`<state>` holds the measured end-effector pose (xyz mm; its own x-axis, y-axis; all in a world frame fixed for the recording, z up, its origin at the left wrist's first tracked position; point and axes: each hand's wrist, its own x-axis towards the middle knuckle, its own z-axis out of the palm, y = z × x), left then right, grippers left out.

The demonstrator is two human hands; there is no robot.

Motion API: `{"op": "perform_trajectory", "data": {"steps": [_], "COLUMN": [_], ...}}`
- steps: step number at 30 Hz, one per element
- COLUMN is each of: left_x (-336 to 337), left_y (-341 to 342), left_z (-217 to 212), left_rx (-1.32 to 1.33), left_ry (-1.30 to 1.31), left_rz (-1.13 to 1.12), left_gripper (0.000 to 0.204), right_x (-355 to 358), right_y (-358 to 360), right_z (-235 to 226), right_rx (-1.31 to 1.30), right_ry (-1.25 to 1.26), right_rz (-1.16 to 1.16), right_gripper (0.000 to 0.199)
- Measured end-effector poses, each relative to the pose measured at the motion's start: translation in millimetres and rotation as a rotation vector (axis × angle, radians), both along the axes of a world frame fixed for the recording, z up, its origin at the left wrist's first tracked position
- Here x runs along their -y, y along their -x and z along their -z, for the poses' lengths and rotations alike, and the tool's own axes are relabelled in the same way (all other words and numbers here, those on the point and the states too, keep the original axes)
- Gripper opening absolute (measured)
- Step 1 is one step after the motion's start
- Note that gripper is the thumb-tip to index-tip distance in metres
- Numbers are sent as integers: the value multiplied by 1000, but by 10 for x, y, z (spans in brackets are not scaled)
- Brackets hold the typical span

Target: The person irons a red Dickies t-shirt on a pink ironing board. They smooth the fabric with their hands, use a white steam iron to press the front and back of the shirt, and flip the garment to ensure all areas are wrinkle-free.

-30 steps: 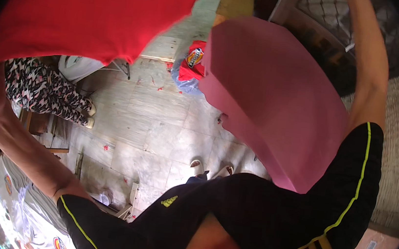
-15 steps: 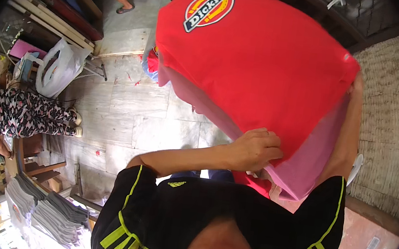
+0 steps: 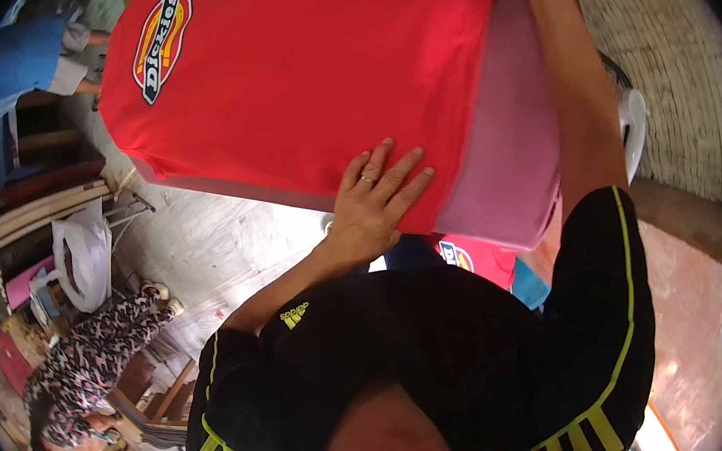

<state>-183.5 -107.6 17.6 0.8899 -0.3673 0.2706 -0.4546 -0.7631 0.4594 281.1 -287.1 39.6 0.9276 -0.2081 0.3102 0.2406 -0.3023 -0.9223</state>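
A red fabric piece (image 3: pixel 308 68), like a shirt body with a printed emblem at its left end, lies spread over a pink cloth-covered board (image 3: pixel 507 153). The pink shows along the right side and as a strip under the near edge. My left hand (image 3: pixel 373 200) rests flat on the red fabric near its near right corner, fingers spread, a ring on one finger. My right forearm stretches along the board's right side, and its hand is beyond the top edge, out of sight. Below the board's near edge, more red fabric (image 3: pixel 490 263) with an emblem shows.
A person in blue (image 3: pixel 23 62) stands at far left; another in patterned clothes (image 3: pixel 97 356) is at lower left. A white plastic bag (image 3: pixel 83 256) hangs near long pale poles (image 3: pixel 22 227). A woven mat surface (image 3: pixel 688 93) and white round object (image 3: pixel 629 136) lie right.
The view has turned, and the red fabric now lies flatter and squarer along the board. My left hand went from gripping its near edge to lying flat on top. My right hand left the view.
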Motion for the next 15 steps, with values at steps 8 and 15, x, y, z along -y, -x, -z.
{"op": "perform_trajectory", "data": {"steps": [8,15], "left_x": [861,832], "left_y": [-327,-406], "left_z": [136,67], "left_rx": [-37,-65], "left_ry": [-73,-130], "left_rz": [208,354], "left_gripper": [94,84], "right_x": [1355,988], "right_y": [-359,215], "right_z": [167,49], "right_rx": [-361,-96], "right_ry": [-3,-288], "right_rz": [-62,79], "right_gripper": [15,18]}}
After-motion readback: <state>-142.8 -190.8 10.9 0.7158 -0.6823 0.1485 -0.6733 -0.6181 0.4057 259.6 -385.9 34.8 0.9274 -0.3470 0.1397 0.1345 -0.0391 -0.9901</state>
